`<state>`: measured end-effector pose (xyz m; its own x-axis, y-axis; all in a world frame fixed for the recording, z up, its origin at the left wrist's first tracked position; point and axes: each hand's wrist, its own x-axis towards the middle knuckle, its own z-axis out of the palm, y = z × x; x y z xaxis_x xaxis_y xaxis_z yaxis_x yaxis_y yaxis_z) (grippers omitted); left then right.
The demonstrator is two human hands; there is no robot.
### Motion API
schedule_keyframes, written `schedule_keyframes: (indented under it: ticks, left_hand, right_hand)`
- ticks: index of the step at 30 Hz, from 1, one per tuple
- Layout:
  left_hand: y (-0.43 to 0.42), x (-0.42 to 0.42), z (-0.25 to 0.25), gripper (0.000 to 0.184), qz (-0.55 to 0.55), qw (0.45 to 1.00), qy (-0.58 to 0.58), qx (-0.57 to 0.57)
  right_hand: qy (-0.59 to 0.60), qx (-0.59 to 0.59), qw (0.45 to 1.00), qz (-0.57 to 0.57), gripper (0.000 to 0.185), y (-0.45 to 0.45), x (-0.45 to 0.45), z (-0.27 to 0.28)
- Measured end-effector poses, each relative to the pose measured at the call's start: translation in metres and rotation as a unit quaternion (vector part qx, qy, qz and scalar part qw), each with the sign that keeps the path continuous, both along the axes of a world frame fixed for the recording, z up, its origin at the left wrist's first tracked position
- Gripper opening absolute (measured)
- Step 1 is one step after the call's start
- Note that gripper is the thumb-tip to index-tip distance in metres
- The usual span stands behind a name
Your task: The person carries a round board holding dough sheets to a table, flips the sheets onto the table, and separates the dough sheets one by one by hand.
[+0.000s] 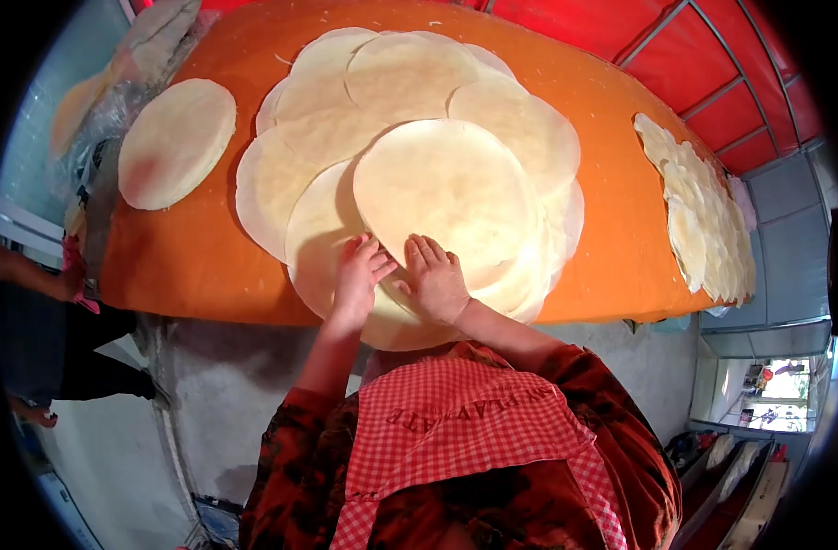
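A large, thin round flatbread [446, 188] lies on top of a broad spread of overlapping pale flatbreads [309, 110]. My right hand [435, 278] rests flat on the near part of this top round, fingers stretched out. Just to its left, my left hand [359, 272] is at the round's near-left edge, over the sheet below. Its fingers are slightly bent and apart; whether they touch the edge I cannot tell. Beneath the top round, more thin sheets fan out, and one [405, 330] hangs over the table's front edge.
An orange cloth covers the table [611, 183]. A thick round stack of flatbreads [176, 142] sits at left, beside plastic wrapping [116, 92]. At the right end lies a pile of overlapping pale rounds [699, 211]. Another person's hand [73, 275] holds something pink at far left.
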<state>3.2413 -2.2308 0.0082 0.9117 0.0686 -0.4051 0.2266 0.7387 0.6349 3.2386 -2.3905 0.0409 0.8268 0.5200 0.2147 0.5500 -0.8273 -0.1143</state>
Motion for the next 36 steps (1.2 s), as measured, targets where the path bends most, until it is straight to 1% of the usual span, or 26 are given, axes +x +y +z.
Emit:
schedule_keyframes:
  ticks: [2, 3, 5, 7, 8, 9, 10, 12, 13, 14, 15, 16, 17, 19, 20, 23, 25, 27, 28, 29, 30, 31, 32, 33, 35, 36]
  left_hand:
    - [-0.001, -0.002, 0.015, 0.032, -0.008, 0.999, -0.015, -0.047]
    - [-0.001, -0.003, 0.019, 0.031, 0.003, 0.999, -0.022, -0.025]
    - [0.002, -0.009, 0.021, 0.029, 0.023, 0.999, -0.033, 0.02]
    - [0.003, -0.018, 0.006, 0.031, 0.032, 0.999, -0.018, 0.032]
    - [0.001, -0.025, 0.005, 0.031, 0.026, 0.999, -0.009, 0.029]
    - [-0.001, -0.032, 0.002, 0.032, 0.023, 0.999, -0.001, 0.025]
    - [-0.005, -0.038, -0.006, 0.032, 0.006, 1.0, -0.006, -0.004]
    - [-0.019, -0.043, -0.017, 0.031, 0.034, 0.998, 0.002, 0.043]
    - [-0.026, -0.043, -0.016, 0.03, 0.046, 0.997, 0.005, 0.067]
    - [-0.029, -0.042, -0.012, 0.03, 0.053, 0.997, 0.009, 0.062]
    - [-0.03, -0.04, -0.013, 0.03, 0.061, 0.994, -0.002, 0.09]
    - [-0.032, -0.038, -0.015, 0.031, 0.068, 0.991, -0.011, 0.118]
    - [-0.032, -0.037, -0.016, 0.031, 0.076, 0.986, -0.019, 0.148]
    - [-0.023, -0.025, -0.014, 0.032, 0.098, 0.972, -0.07, 0.203]
    - [-0.02, -0.019, -0.013, 0.032, 0.108, 0.962, -0.094, 0.231]
    - [-0.017, 0.005, -0.002, 0.027, 0.07, 0.978, -0.029, 0.195]
    - [-0.015, 0.016, -0.007, 0.033, 0.047, 0.98, -0.007, 0.195]
    - [-0.015, 0.021, -0.004, 0.04, 0.045, 0.979, 0.023, 0.195]
    - [-0.015, 0.022, -0.002, 0.038, 0.049, 0.979, 0.028, 0.195]
    - [-0.015, 0.023, 0.0, 0.036, 0.054, 0.979, 0.034, 0.196]
    - [-0.015, 0.023, 0.001, 0.034, 0.058, 0.978, 0.041, 0.196]
    - [-0.013, 0.025, 0.001, 0.034, 0.05, 0.978, 0.044, 0.2]
    - [-0.011, 0.029, 0.0, 0.035, 0.041, 0.977, 0.047, 0.204]
    - [-0.009, 0.032, 0.0, 0.035, 0.031, 0.976, 0.049, 0.208]
    - [-0.007, 0.034, -0.001, 0.034, 0.014, 0.975, 0.068, 0.212]
    - [-0.007, 0.035, 0.0, 0.033, 0.007, 0.974, 0.078, 0.213]
  right_hand:
    - [0.064, 0.075, 0.995, -0.004, 0.049, -0.008, 0.015, -0.008]
    - [0.096, 0.111, 0.989, -0.008, 0.046, -0.015, 0.027, -0.01]
    - [0.228, 0.088, 0.968, -0.064, 0.032, -0.038, 0.077, 0.013]
    - [0.161, 0.12, 0.98, -0.001, 0.022, -0.055, 0.104, 0.089]
    - [0.105, 0.099, 0.99, -0.005, 0.023, -0.058, 0.099, 0.125]
    - [0.048, 0.075, 0.996, -0.007, 0.023, -0.059, 0.098, 0.146]
    - [0.001, 0.057, 0.998, -0.002, 0.024, -0.062, 0.093, 0.143]
    - [-0.095, 0.022, 0.995, 0.01, 0.024, -0.067, 0.064, 0.117]
    - [-0.086, 0.002, 0.996, 0.001, 0.024, -0.064, 0.046, 0.093]
    - [-0.11, -0.018, 0.993, 0.032, 0.022, -0.064, 0.035, 0.063]
    - [-0.086, -0.039, 0.994, 0.048, 0.022, -0.067, 0.027, 0.029]
    - [-0.008, -0.076, 0.997, 0.032, 0.034, -0.068, 0.018, 0.011]
    - [0.012, -0.036, 0.999, 0.016, 0.034, -0.071, 0.015, -0.017]
    - [-0.044, -0.014, 0.999, 0.004, 0.032, -0.066, 0.006, -0.015]
    - [-0.032, 0.001, 0.999, 0.008, 0.032, -0.068, 0.008, -0.015]
    - [0.009, 0.045, 0.999, 0.007, 0.033, -0.074, 0.014, -0.016]
    - [0.04, 0.069, 0.997, -0.002, 0.039, -0.077, 0.017, -0.015]
    - [0.08, 0.072, 0.994, -0.03, 0.038, -0.08, 0.023, -0.006]
    - [0.102, 0.074, 0.991, -0.044, 0.038, -0.081, 0.026, 0.0]
    - [0.115, 0.103, 0.983, -0.103, 0.033, -0.084, 0.037, 0.01]
    - [0.052, 0.131, 0.986, -0.084, 0.028, -0.091, 0.049, 0.023]
    - [0.031, 0.144, 0.986, -0.079, 0.027, -0.088, 0.052, 0.062]
    - [0.002, 0.11, 0.991, -0.07, 0.027, -0.077, 0.047, 0.11]
    - [-0.114, 0.119, 0.986, -0.035, 0.025, -0.07, 0.043, 0.129]
    - [-0.201, 0.026, 0.979, -0.027, 0.021, -0.06, 0.038, 0.117]
    - [-0.173, -0.02, 0.985, -0.014, 0.024, -0.058, 0.038, 0.09]
